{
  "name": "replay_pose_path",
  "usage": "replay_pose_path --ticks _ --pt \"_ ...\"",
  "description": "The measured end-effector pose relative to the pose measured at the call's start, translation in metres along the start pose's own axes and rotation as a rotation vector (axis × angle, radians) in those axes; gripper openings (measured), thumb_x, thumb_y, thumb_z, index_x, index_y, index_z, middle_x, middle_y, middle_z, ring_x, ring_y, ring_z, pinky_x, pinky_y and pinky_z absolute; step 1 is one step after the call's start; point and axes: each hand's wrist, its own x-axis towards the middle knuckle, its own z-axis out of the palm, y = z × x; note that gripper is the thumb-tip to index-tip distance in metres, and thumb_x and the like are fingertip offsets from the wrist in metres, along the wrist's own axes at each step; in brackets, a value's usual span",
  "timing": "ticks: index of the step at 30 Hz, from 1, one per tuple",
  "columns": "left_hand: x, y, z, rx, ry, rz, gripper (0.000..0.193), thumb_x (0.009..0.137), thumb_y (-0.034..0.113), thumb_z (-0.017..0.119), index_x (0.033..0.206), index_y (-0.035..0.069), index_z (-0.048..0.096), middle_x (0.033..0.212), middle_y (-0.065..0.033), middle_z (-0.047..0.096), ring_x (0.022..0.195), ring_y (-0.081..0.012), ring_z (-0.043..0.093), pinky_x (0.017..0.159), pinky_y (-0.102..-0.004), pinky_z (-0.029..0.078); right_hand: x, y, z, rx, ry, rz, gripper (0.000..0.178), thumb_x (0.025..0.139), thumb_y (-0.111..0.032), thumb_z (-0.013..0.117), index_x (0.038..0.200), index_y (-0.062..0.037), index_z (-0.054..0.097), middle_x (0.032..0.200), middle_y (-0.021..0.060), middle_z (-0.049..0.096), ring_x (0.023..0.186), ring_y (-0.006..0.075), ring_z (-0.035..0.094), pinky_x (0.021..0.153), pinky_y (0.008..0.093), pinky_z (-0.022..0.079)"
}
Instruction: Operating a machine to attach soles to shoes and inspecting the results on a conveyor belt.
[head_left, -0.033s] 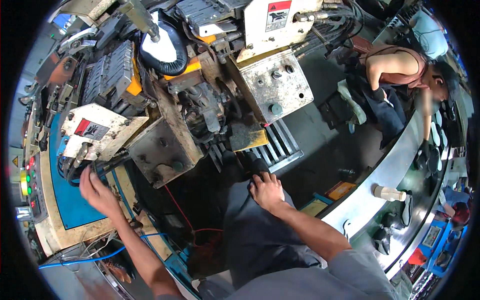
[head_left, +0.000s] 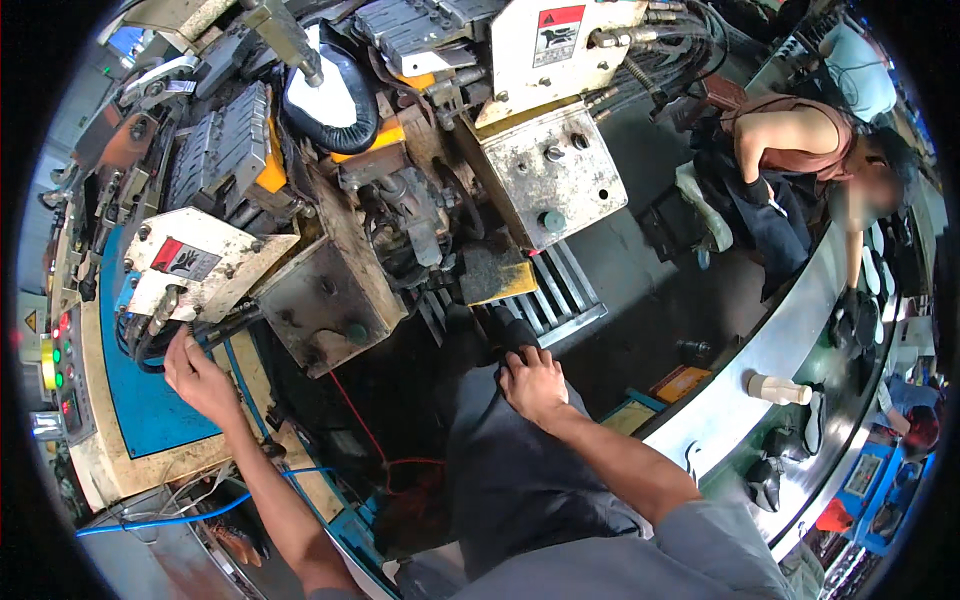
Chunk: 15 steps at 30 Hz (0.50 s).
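My left hand reaches to the left side of a shoe-making machine. Its fingertips are pinched together at the black hoses under a white guard plate; what lies between them, if anything, is too small to make out. My right hand rests on my dark-trousered knee, fingers spread and holding nothing. Beyond both hands, a black shoe upper with a white sole-side surface sits in the machine, beneath a metal press arm. Yellow-orange blocks flank it.
Two metal boxes with knobs, left and right, front the machine. A slatted metal footrest lies below. At right, a curved metal bench carries a beige bottle and black shoes. A seated co-worker reaches toward the bench.
My left hand has shifted slightly up and right, and its fingertips have drawn together at the hoses. My right hand stays on the knee. The co-worker's head has tilted slightly.
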Motion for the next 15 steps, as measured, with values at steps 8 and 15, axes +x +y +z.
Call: replay_pose_path --ticks 8,15 --pt "-0.004 0.01 0.031 0.064 0.293 0.097 0.026 0.105 0.01 0.061 0.118 0.004 0.082 0.12 -0.0127 0.079 0.11 -0.0347 0.071 0.096 -0.047 0.055 0.013 -0.004 0.004 -0.156 -0.068 0.005 0.035 0.102 -0.036 0.063 0.119 -0.0074 0.076 0.128 0.0172 0.07 0.124 0.0391 0.065 0.103 0.0537 0.056" --pt "-0.004 0.012 0.037 0.088 0.388 0.092 0.026 0.099 0.003 0.063 0.115 0.002 0.083 0.12 -0.0129 0.079 0.11 -0.0329 0.071 0.098 -0.0452 0.054 0.019 -0.005 0.012 -0.189 -0.094 -0.029 0.034 0.101 -0.034 0.061 0.113 -0.0061 0.077 0.125 0.0175 0.072 0.123 0.0396 0.065 0.101 0.0542 0.055"
